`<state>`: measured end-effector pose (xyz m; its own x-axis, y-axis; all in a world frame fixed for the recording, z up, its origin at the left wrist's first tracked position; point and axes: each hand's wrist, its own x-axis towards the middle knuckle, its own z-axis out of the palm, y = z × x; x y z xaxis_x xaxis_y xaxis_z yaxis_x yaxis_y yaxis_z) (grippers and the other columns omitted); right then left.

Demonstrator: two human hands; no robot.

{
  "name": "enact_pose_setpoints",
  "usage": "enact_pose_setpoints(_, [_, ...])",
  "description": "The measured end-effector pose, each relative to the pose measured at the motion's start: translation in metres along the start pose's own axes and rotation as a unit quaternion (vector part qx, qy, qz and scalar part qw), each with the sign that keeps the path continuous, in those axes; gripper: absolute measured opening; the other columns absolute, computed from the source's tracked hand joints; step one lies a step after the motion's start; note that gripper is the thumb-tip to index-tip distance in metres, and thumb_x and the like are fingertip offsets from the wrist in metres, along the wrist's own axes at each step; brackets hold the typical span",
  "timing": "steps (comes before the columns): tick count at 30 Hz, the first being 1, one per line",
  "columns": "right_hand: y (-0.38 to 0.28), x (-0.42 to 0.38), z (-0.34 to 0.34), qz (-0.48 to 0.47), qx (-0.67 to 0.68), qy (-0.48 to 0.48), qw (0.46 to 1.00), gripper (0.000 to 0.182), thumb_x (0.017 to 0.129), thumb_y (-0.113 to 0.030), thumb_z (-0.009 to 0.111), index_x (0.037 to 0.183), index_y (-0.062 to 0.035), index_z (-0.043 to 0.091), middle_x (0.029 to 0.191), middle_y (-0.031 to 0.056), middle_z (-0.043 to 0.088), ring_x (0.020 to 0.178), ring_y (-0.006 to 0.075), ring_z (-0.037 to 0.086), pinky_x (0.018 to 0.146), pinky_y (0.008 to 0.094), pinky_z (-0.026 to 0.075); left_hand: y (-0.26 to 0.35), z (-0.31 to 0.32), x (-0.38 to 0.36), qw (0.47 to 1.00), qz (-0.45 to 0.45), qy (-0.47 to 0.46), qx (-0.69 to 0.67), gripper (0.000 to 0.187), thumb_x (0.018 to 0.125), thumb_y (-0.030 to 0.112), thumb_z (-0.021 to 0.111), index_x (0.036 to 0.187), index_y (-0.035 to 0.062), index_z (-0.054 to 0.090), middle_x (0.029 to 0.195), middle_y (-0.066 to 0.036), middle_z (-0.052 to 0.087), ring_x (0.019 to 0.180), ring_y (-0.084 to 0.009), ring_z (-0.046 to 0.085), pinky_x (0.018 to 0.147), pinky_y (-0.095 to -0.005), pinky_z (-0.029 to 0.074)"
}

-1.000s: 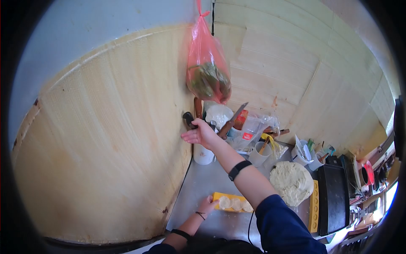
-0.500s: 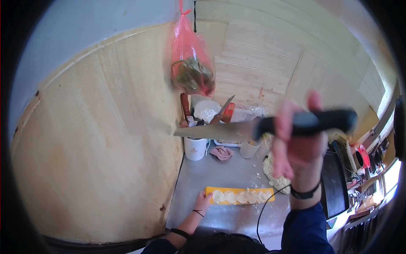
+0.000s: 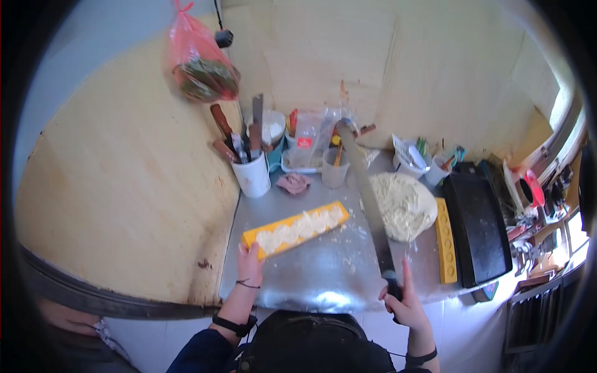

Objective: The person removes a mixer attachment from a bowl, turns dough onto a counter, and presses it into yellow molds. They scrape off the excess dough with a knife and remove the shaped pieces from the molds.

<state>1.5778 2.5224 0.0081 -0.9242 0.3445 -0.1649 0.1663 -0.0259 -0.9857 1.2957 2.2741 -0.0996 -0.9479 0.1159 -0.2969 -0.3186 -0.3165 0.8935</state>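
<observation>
My left hand (image 3: 250, 264) grips the near left end of a long yellow mold (image 3: 250, 237). White paste (image 3: 295, 231) in several rounded mounds covers its top, and the mold lies slantwise over the metal table. My right hand (image 3: 407, 309) is closed around the black handle of a long knife (image 3: 368, 196), index finger stretched out. Its blade points away from me, with the tip toward the back wall. Just right of the blade is a large heap of white paste (image 3: 407, 208), partly covered by the knife in this view.
A second yellow mold (image 3: 446, 242) with round hollows lies beside a black tray-like appliance (image 3: 477, 227). At the back stand a white container (image 3: 251, 177) of knives, a plastic cup (image 3: 334, 171) and a basket (image 3: 410, 163). A pink cloth (image 3: 293, 183) lies near them. A red bag (image 3: 202, 68) hangs above.
The knife has come down from in front of my face, turning from sideways to pointing away. My left hand still holds the mold, now slanted. The view has shifted.
</observation>
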Motion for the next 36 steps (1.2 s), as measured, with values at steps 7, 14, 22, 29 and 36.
enact_pose_setpoints(7, [0.041,-0.016,0.016,-0.059,-0.350,-0.007,0.935,0.040,0.085,-0.022,0.062,0.116,-0.0033,0.045,0.081,0.0207,0.060,0.075,0.0404,0.060,0.066,0.0440,0.048,0.016,0.047,-0.069,0.997,-0.026,-0.049,-0.052,0.009,0.097,0.013,0.044,0.105,0.0092,0.044,0.112,-0.009,0.054,0.104,-0.0225,0.058,0.085,-0.0418,0.053])
enact_pose_setpoints(14, [0.047,-0.020,0.039,-0.086,-0.335,-0.120,0.931,0.028,0.091,-0.032,0.054,0.099,-0.0056,0.047,0.081,0.0191,0.062,0.072,0.0407,0.062,0.061,0.0515,0.050,0.009,0.068,-0.117,0.991,-0.023,-0.057,-0.121,0.022,0.092,0.003,0.044,0.114,0.0036,0.047,0.116,-0.015,0.056,0.103,-0.0252,0.058,0.083,-0.0434,0.053])
enact_pose_setpoints(22, [0.010,-0.023,0.020,-0.027,-0.402,-0.154,0.902,0.028,0.092,-0.030,0.051,0.097,-0.0027,0.047,0.075,0.0201,0.062,0.068,0.0406,0.062,0.060,0.0505,0.049,-0.001,0.072,-0.136,0.993,-0.008,-0.087,-0.083,0.017,0.094,0.004,0.041,0.111,0.0064,0.047,0.115,-0.011,0.054,0.103,-0.0226,0.057,0.081,-0.0410,0.053])
enact_pose_setpoints(29, [0.038,0.012,-0.016,0.100,-0.446,-0.112,0.882,0.031,0.092,-0.034,0.045,0.103,-0.0075,0.056,0.090,0.0213,0.065,0.086,0.0401,0.063,0.075,0.0501,0.049,0.000,0.094,-0.141,0.994,0.002,-0.096,-0.052,0.018,0.093,0.005,0.041,0.111,0.0040,0.046,0.120,-0.014,0.052,0.113,-0.0281,0.054,0.094,-0.0509,0.047])
enact_pose_setpoints(36, [0.173,0.109,-0.112,0.174,-0.448,0.009,0.877,0.043,0.094,-0.038,0.037,0.103,-0.0017,0.060,0.095,0.0254,0.064,0.093,0.0419,0.061,0.083,0.0507,0.046,0.001,0.088,-0.116,0.991,0.043,-0.121,-0.026,0.020,0.094,0.011,0.042,0.114,0.0061,0.046,0.121,-0.012,0.052,0.117,-0.0274,0.051,0.095,-0.0522,0.045])
